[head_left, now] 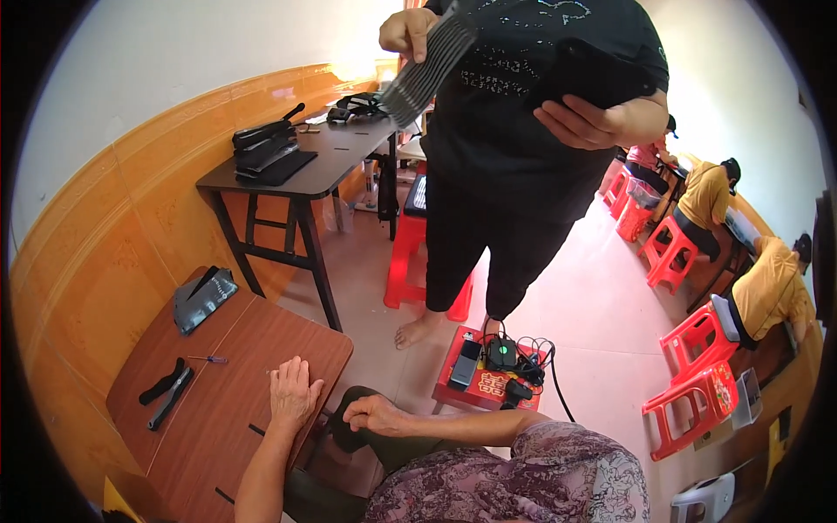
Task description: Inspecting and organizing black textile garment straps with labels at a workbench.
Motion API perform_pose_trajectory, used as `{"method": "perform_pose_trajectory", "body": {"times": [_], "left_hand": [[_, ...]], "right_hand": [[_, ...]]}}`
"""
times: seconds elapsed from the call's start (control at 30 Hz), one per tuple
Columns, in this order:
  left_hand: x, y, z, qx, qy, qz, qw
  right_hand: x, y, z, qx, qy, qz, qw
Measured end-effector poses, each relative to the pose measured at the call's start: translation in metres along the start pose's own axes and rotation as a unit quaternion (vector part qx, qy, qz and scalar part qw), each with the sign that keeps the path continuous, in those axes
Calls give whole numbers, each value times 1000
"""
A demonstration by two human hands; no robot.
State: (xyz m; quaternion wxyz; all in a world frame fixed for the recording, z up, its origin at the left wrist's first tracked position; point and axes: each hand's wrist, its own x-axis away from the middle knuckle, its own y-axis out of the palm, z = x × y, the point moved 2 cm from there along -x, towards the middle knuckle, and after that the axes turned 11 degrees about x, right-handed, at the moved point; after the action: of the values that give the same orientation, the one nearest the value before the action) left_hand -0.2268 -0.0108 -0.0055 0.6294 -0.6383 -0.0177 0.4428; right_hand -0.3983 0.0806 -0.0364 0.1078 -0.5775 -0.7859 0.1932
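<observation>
My left hand (295, 394) lies palm down on the brown wooden table (261, 340), near its right edge, with fingers stretched out and nothing in it. Over my knee rests my right hand (380, 415), its fingers loosely curled and nothing visible in them. Left of my left hand, a small screwdriver (209, 359) with a purple handle lies on the tabletop. Beside it are two black elongated pieces (167, 392), set at an angle to each other; their kind is unclear. Toward the table's far end sits a grey and black plastic packet (205, 301).
A standing person (514, 174) in black holds a striped grey packet (432, 70) and a dark flat device (593, 83). A dark desk (336, 161) bears stacked black packets (268, 152). Cables and devices lie on a red box (453, 388). Red stools (697, 392) and seated people line the right.
</observation>
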Motion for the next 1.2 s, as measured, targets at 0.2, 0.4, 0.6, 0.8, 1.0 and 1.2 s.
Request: {"method": "perform_pose_trajectory", "body": {"times": [0.2,0.4,0.6,0.8,1.0,1.2], "left_hand": [[-1,2,1,-6,2,1,1000],[-2,-1,1,-5,-4,3,1000],[-1,-1,2,-13,8,7,1000],[-1,1,2,-20,8,5,1000],[-1,1,1,-15,7,4,1000],[-1,2,0,-13,14,8,1000]], "right_hand": [[6,0,11,23,34,-41,998],[7,5,15,41,27,-57,997],[8,5,14,27,42,-78,996],[8,10,13,26,24,-59,998],[9,8,9,29,35,-67,997],[10,11,12,31,31,-68,997]]}}
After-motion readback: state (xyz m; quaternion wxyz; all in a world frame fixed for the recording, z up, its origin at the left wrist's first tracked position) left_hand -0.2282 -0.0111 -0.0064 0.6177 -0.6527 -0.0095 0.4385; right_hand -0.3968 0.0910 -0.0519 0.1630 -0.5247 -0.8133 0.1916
